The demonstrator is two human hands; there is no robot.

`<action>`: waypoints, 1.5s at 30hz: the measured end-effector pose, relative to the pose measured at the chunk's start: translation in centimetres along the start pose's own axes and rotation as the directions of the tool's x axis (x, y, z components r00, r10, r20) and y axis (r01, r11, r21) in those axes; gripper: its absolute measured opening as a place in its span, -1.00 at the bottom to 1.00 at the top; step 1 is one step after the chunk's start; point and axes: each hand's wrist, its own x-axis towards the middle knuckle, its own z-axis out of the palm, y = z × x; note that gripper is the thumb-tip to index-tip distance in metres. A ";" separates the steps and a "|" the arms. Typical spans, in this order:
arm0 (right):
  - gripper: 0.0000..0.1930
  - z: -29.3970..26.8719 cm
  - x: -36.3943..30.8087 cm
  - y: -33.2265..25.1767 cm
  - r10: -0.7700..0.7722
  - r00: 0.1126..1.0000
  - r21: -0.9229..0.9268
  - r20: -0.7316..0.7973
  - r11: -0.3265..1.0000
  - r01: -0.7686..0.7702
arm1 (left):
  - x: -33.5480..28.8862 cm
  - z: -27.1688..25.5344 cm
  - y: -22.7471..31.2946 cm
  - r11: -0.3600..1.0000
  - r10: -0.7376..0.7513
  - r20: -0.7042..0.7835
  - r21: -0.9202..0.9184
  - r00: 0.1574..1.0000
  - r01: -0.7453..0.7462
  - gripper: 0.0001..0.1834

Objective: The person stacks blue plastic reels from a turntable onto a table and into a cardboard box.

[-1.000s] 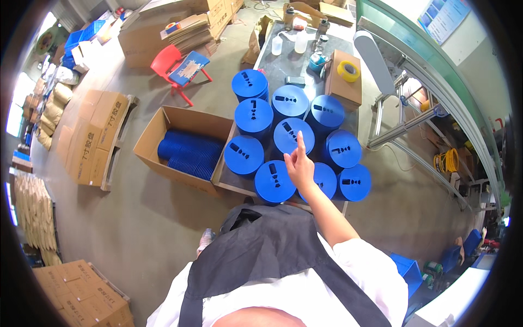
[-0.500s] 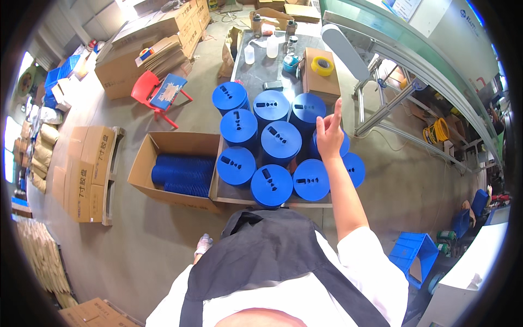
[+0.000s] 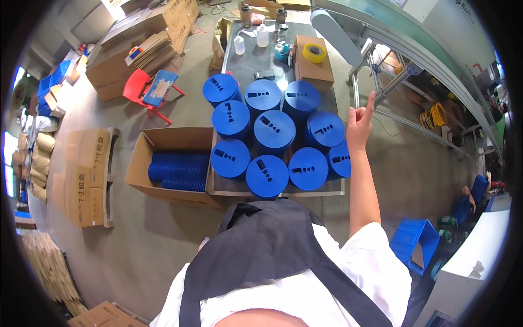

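A blue stack of reels [image 3: 325,129] stood upright near the right edge of the bench [image 3: 243,65], just left of the right hand [image 3: 359,125], which pointed, visibly empty; the left hand was out of view.

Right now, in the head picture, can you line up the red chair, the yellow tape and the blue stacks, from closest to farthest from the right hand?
From the right hand:
1. Blue stacks: the nearest ones are just to its left.
2. Yellow tape: ahead and a bit left, on a brown box.
3. Red chair: far left, past the table.
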 end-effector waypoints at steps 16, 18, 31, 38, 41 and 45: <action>-0.19 3.5 -11.3 16.1 0.593 0.767 -0.404 0.243 0.781 -0.476 | 1.5 2.9 8.2 0.928 0.245 0.017 0.285 0.969 -0.239 -0.54; -0.19 2.7 -11.5 14.0 0.594 0.751 -0.420 0.287 0.783 -0.459 | 0.6 1.9 7.5 0.409 0.500 0.177 0.815 0.848 -0.411 -0.55; -0.23 -1.5 -19.7 7.6 0.165 0.907 -0.208 0.387 0.974 -0.089 | 1.8 1.5 3.5 0.801 0.207 0.112 0.551 0.972 -0.234 -0.57; -0.19 -1.4 -18.1 7.3 0.461 0.765 -0.414 0.450 0.867 -0.279 | 4.3 2.4 5.1 0.826 0.247 0.116 0.494 0.962 -0.272 -0.58; -0.23 -3.0 -13.2 7.2 0.284 0.940 -0.243 0.189 0.941 -0.235 | 8.3 1.1 3.8 0.752 0.387 0.135 0.527 0.912 -0.397 -0.59; -0.21 -5.5 -11.1 7.6 0.160 0.985 -0.240 -0.065 0.956 -0.171 | 7.5 2.1 3.9 0.663 0.414 0.199 0.603 0.888 -0.444 -0.58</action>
